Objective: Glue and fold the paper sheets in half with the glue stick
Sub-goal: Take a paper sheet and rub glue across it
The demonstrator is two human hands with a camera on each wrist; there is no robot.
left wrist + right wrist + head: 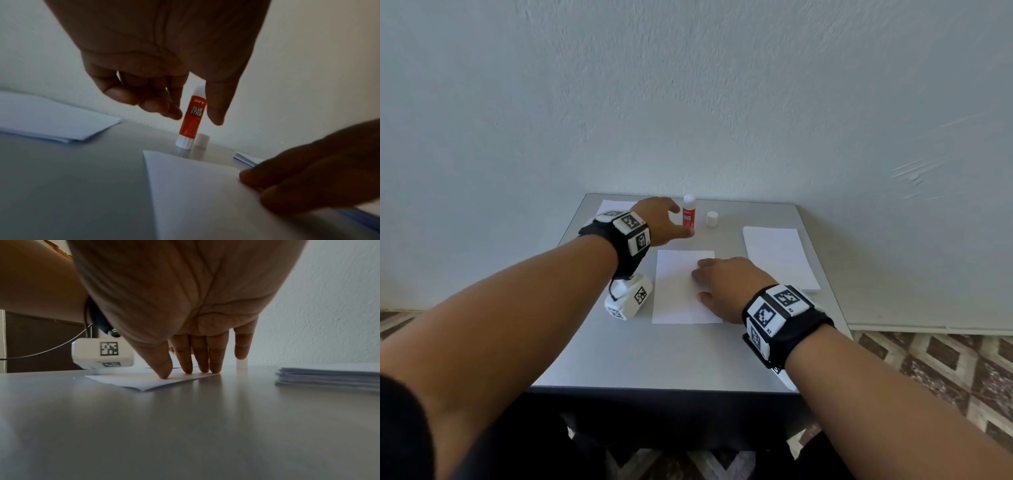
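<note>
An uncapped red and white glue stick (688, 214) (192, 120) stands upright near the table's far edge. Its white cap (712, 218) (201, 140) stands just to its right. My left hand (681, 221) reaches over to the stick, curled fingers (160, 107) on one side and thumb on the other, with small gaps showing to the stick. A white sheet (678, 291) (144, 382) lies in the middle of the table. My right hand (722, 277) presses on its right side with straight fingers (185, 356).
A stack of white sheets (777, 257) (329, 378) lies at the right of the grey table (688, 356). More paper (613, 205) (51, 116) lies at the far left, against the wall. A white marker box (628, 299) hangs under my left wrist.
</note>
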